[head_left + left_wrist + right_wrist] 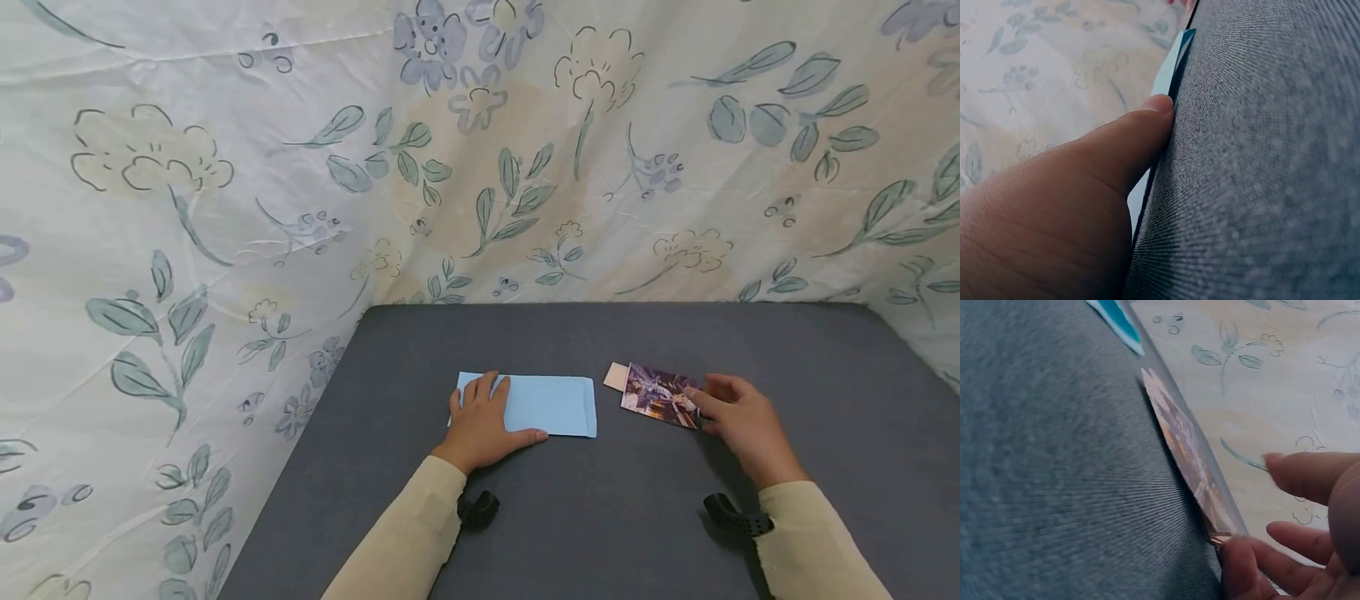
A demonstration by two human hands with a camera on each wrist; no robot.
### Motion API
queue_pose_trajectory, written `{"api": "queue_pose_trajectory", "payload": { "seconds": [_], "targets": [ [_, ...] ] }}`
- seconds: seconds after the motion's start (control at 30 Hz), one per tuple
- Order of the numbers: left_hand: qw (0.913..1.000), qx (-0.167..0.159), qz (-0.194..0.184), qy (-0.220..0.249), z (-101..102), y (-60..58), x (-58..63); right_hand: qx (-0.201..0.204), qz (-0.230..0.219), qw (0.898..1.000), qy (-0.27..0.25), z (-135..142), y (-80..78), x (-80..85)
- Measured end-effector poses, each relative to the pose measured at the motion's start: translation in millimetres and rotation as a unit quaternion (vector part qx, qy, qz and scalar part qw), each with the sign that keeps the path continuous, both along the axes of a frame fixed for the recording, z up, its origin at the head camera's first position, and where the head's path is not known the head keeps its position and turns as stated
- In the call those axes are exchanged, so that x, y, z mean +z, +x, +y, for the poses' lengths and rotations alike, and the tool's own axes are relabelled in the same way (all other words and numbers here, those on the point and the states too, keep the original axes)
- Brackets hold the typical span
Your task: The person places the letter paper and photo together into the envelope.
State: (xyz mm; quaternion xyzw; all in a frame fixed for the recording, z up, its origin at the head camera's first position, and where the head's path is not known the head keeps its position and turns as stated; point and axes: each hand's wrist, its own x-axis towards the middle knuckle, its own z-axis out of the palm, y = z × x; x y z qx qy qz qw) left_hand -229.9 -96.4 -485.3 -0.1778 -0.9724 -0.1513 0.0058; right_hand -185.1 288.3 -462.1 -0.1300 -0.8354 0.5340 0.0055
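On the grey table (615, 517), the left hand (480, 425) lies flat, fingers straight, on the blue envelope (547, 404). Just right of the envelope, the right hand (742, 421) pinches the near corner of a photo (656, 393); whether the envelope holds anything cannot be told.

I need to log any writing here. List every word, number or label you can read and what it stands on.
None can be read.
Blue envelope: blank face, no writing.
Photo card: a printed picture, any lettering too small and blurred to read.
Floral cloth: drawn flowers and leaves only.
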Motion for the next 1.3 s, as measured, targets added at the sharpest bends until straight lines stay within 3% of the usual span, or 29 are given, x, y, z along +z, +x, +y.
{"api": "queue_pose_trajectory", "payload": {
  "seconds": [0.3, 0.43, 1.1, 1.3],
  "targets": [
    [0.9999, 0.008, -0.006, -0.007, 4.6, -2.6, -2.6, 0.046, 0.039, 0.992, 0.107, 2.9, -9.6, -11.7],
    [0.9999, 0.008, -0.009, -0.009, 5.1, -4.0, -3.4, 0.047, 0.051, 0.988, 0.138, -0.5, -9.9, -12.8],
    [0.9998, 0.009, -0.015, -0.006, 4.4, -4.8, -4.3, 0.041, 0.068, 0.983, 0.168, -3.6, -10.5, -8.9],
    [0.9999, 0.005, -0.013, 0.000, 3.9, -4.4, -4.8, 0.038, 0.065, 0.991, 0.109, 2.7, -6.2, -8.0]
  ]
}}
